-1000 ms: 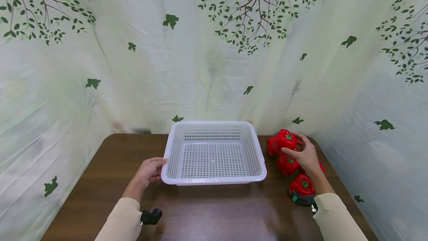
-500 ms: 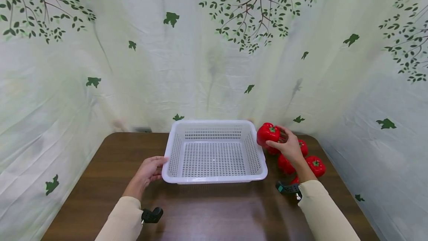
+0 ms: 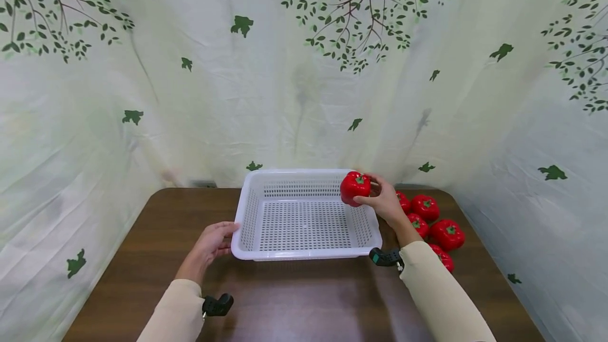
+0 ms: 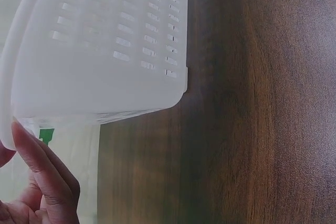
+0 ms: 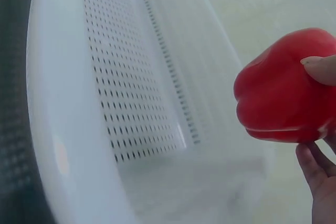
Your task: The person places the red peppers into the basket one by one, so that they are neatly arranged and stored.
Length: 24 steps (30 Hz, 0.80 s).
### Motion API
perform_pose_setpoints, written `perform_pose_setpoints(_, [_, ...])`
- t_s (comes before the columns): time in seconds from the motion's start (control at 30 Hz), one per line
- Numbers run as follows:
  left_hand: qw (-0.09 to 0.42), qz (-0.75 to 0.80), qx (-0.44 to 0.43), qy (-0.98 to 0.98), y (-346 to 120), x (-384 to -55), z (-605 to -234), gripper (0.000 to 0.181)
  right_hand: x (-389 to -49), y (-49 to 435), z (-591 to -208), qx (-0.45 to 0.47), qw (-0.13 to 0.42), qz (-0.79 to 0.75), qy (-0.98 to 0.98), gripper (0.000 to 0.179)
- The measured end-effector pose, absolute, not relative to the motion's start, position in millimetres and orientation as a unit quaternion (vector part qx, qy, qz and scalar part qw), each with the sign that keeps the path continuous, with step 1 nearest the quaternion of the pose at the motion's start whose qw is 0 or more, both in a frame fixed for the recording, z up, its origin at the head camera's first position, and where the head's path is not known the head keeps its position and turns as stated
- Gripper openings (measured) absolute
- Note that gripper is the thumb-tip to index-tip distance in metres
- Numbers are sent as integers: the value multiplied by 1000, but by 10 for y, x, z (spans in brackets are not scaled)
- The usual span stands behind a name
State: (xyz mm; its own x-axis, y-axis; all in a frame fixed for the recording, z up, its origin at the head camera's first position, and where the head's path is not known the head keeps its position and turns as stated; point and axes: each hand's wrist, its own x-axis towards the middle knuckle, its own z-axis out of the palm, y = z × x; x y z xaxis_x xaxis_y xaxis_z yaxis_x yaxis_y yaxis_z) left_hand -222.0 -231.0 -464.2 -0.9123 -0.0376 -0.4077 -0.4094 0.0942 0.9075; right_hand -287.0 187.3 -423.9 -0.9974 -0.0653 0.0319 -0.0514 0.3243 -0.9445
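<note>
A red bell pepper (image 3: 354, 188) is in my right hand (image 3: 386, 202), held above the right back corner of a white plastic basket (image 3: 304, 254). Thumb and fingers grip the pepper from its right side, as the right wrist view also shows with the pepper (image 5: 286, 87) over the basket's rim. At the basket's left side, my left hand (image 3: 212, 244) pinches the rim. In the left wrist view the fingers (image 4: 44, 166) lie against the rim's underside, with the thumb partly hidden behind it. No pepper lies inside the basket.
Several more red bell peppers (image 3: 446, 234) lie grouped on the right of the brown wooden table (image 3: 294, 305). A pale curtain (image 3: 204, 94) printed with leaves hangs behind the table. Both wrists carry black camera straps.
My right hand has lifted the bell pepper off the group and carried it left, over the basket's right edge. The left hand has stayed at the rim.
</note>
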Motion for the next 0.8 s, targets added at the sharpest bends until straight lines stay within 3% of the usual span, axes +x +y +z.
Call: perform_pose_setpoints(0.8, [131,662,-157,721,-2302,-2207,-4641,46,-3230,1077,-4441,-51,47,-563,824,74])
